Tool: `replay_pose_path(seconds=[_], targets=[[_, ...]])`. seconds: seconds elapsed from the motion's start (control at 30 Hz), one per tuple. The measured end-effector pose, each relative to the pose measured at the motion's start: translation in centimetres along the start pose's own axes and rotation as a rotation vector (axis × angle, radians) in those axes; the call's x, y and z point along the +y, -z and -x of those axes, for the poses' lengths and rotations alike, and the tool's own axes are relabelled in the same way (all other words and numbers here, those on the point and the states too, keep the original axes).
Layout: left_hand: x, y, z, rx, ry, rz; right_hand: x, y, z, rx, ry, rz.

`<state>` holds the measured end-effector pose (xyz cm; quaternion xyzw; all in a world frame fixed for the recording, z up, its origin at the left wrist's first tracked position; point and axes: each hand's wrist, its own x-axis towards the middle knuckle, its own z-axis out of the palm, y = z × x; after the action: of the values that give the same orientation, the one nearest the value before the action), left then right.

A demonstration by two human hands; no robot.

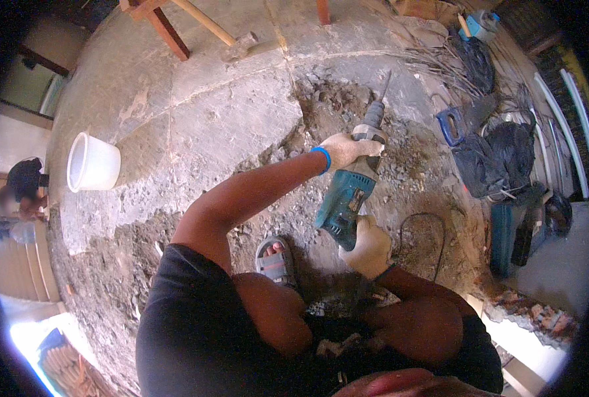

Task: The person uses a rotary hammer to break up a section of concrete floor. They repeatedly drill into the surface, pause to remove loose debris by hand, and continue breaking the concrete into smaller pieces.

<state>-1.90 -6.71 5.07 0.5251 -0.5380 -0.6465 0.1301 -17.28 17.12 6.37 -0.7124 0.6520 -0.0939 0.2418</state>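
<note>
A teal rotary hammer drill [346, 193] lies across both my hands, its long bit [387, 84] pointing away from me over the concrete floor. My left hand [351, 150], in a pale work glove, grips the drill near its grey front collar. Around the rear handle my right hand [371, 248] is closed, gloved the same way; its trigger finger is hidden. Under and beyond the drill lies a broken-out patch of rubble [334, 104], bordered by a jagged edge of concrete slab [235, 114]. Whether the bit tip touches the floor I cannot tell.
A white plastic bucket [96, 163] stands left. A sledgehammer [240, 47] lies near wooden legs [168, 34]. To the right are a blue-handled handsaw [450, 128], black plastic bags [502, 154] and a teal case [501, 238]. A cable [443, 233] loops beside my right hand. Another person [24, 186] crouches far left.
</note>
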Motion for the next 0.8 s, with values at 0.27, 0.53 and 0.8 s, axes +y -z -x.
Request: replay_pose_path(seconds=[0.27, 0.53, 0.8], targets=[[-13.2, -1.5, 6.9, 0.103, -0.132, 0.652, 4.5, -0.5, 1.7, -0.298, 0.364, -0.088], [-22.7, 1.1, 14.0, 0.195, 0.025, 0.583, 7.9, -0.6, -14.1, -0.171, 0.585, -0.133], [-23.9, -0.3, 20.5, 0.187, 0.191, 0.611, -0.3, -1.5, -44.8, 0.329, 0.503, 0.146]])
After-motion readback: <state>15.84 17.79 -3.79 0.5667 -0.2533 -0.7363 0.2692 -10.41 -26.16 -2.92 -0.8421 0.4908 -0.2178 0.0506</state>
